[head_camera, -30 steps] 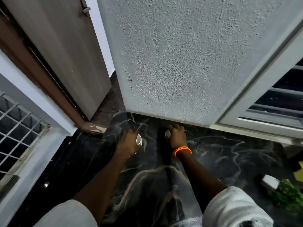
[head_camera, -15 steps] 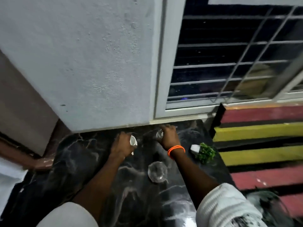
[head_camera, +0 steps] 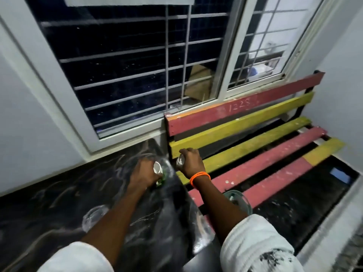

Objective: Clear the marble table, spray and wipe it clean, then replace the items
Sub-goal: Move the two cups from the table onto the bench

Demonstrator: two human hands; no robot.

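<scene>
Both hands are clamped on small vessels. The left hand (head_camera: 141, 174) curls round a small white cup (head_camera: 157, 168), mouth tipped toward the camera, over the right end of the black marble table with pale veins (head_camera: 59, 195); something green shows just under that hand, too blurred to name. The right hand (head_camera: 191, 162) grips a small clear glass (head_camera: 180, 160) and hangs past the table's right edge, over the near slats of a red and yellow slatted wooden bench (head_camera: 265, 154). An orange beaded bracelet (head_camera: 199, 176) circles the right wrist.

The bench lies to the right of both hands, its slats running away to the right and rearward under the barred window (head_camera: 137, 65). The right hand is nearer it and already above a yellow slat, so the glass looks likely to be set down first; the cup has to cross the table edge yet. A clear glass bowl (head_camera: 94, 214) sits on the marble near the left forearm, and a green-rimmed glass dish (head_camera: 238, 199) shows by the right forearm, over the bench's near end.

Compared with half a second ago, the view has swung right: the bench now fills the right half, and both hands have travelled rightward with their loads, from the rear middle of the marble to its right edge and beyond. Their grips look unchanged.
</scene>
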